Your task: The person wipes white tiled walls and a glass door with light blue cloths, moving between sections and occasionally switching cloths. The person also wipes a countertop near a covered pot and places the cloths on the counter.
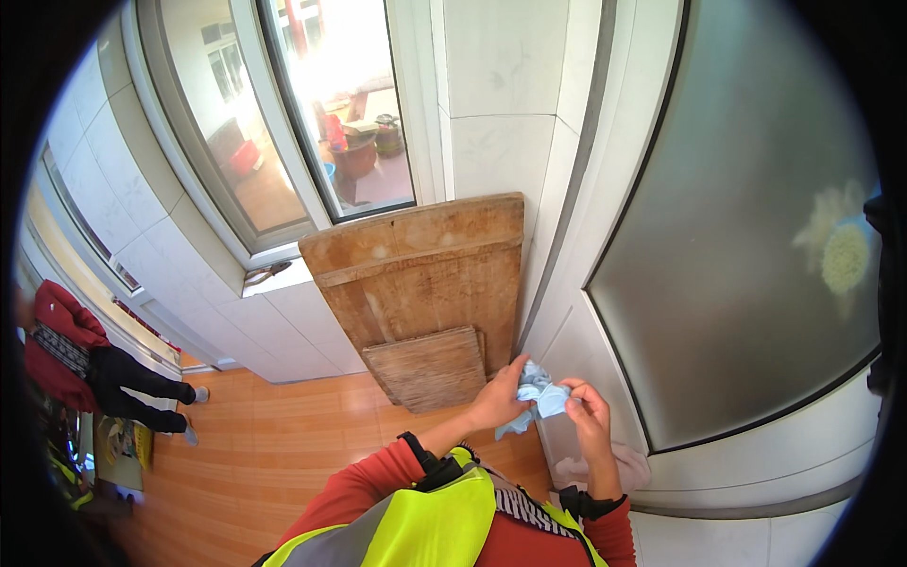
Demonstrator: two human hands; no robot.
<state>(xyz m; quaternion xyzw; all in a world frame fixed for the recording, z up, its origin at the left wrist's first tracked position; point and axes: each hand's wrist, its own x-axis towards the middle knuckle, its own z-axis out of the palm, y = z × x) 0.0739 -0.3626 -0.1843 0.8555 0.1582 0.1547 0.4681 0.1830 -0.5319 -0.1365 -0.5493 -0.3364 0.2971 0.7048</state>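
Both of my hands meet at a crumpled light-blue cloth [537, 392] in front of my chest. The cloth is bunched up, with a loose end hanging below. My left hand [500, 398] grips it from the left, thumb on top. My right hand [589, 412] pinches its right edge between thumb and fingers. Beyond the hands, a large wooden board [425, 276] leans against the wall under the window. A smaller wooden board [429, 368] rests against its lower part.
Close on my right is a frosted glass door panel [730, 269]. A pinkish cloth [623, 468] shows behind my right wrist. Pliers [268, 275] lie on the windowsill [287, 280]. Another person [85, 354] stands at the left on the wood-patterned floor [269, 439], near a yellow basket [144, 445].
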